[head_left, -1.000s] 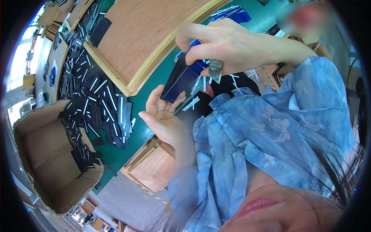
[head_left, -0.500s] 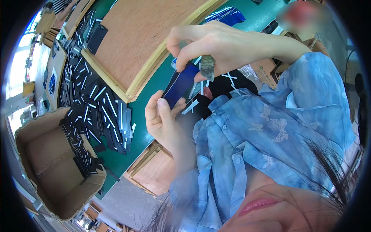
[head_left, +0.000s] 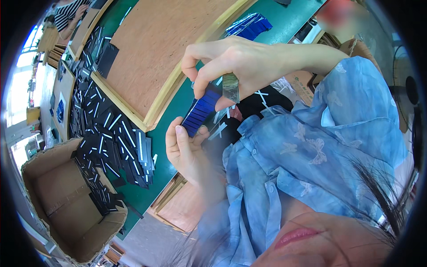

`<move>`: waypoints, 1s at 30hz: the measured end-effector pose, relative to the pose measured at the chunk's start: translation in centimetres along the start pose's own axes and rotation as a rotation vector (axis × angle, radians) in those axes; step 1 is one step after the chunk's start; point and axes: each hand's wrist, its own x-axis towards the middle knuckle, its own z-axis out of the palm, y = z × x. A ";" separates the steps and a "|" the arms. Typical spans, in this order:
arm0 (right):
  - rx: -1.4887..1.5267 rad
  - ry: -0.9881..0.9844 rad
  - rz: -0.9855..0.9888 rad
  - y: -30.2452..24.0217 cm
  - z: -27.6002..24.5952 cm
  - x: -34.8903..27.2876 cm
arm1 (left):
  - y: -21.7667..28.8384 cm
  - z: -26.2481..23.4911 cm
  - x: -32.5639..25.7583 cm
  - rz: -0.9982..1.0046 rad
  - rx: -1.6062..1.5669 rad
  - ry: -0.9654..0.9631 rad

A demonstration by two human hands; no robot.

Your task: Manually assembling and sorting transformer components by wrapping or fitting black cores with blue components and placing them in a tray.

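Note:
A small blue solar panel with dark parallel lines across it is held between my two hands, tilted above the green table. My left hand pinches its lower end, thumb on the face. My right hand is closed on its upper end, fingers bent over the edge. A grey-green patch, perhaps tape, covers part of a right-hand finger. A stack of similar blue panels lies on the table beyond my right hand. White strips stick out around the dark cloth below the held panel.
A wood-framed board lies across the green table. Left of it spread many black pieces with white strips. An open cardboard box stands at the lower left. Another person in a striped top is at the far upper left.
The solar panel has turned in my hands, so its dark lines now show clearly. Both hands have shifted slightly left, still holding it.

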 end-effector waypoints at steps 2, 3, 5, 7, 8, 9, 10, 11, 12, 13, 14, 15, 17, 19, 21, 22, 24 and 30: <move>0.000 0.006 -0.007 0.0 0.1 0.0 | 0.0 0.0 0.0 -0.001 -0.012 0.000; 0.001 0.012 -0.013 0.0 0.1 0.0 | 0.1 0.1 0.0 -0.001 -0.009 -0.001; 0.004 0.017 -0.014 0.1 0.1 0.0 | 0.2 0.1 0.0 -0.002 -0.005 -0.004; 0.012 0.018 -0.021 0.4 0.2 0.1 | 0.0 -0.2 0.1 -0.001 -0.016 -0.020; 0.017 0.021 -0.020 0.4 0.3 0.1 | 0.0 -0.3 0.1 0.000 -0.016 -0.017; 0.020 0.024 -0.018 0.5 0.3 0.1 | 0.0 -0.4 0.2 -0.003 -0.019 -0.022; 0.021 0.023 -0.018 0.5 0.3 0.2 | 0.0 -0.4 0.2 -0.005 -0.022 -0.025; 0.022 0.021 -0.028 0.5 0.3 0.3 | 0.0 -0.5 0.2 -0.005 -0.022 -0.023; 0.021 0.022 -0.037 0.4 0.3 0.2 | 0.1 -0.5 0.2 -0.009 -0.022 -0.028; 0.019 0.023 -0.035 0.4 0.3 0.2 | 0.1 -0.5 0.2 -0.012 -0.022 -0.031; 0.014 0.023 -0.025 0.4 0.3 0.1 | 0.2 -0.5 0.2 -0.013 -0.023 -0.034; 0.010 0.023 -0.016 0.4 0.3 0.1 | 0.2 -0.4 0.2 -0.016 -0.026 -0.032; -0.023 0.005 0.013 0.5 0.1 -0.1 | 0.4 -0.2 0.2 -0.021 -0.028 -0.033; -0.049 -0.020 0.035 0.7 0.4 0.0 | 0.4 0.0 0.0 0.026 0.041 0.016; 0.044 0.065 0.222 0.5 0.7 0.1 | 0.7 0.9 -0.6 0.055 0.071 0.040; 0.047 0.065 0.221 0.9 1.0 0.2 | 0.9 1.4 -1.0 0.085 0.102 0.062; 0.097 0.033 0.293 2.1 1.8 0.6 | 0.9 1.9 -1.4 0.098 0.130 0.099; -0.098 0.168 0.235 1.4 2.4 0.2 | 0.9 2.4 -1.5 0.132 0.219 0.118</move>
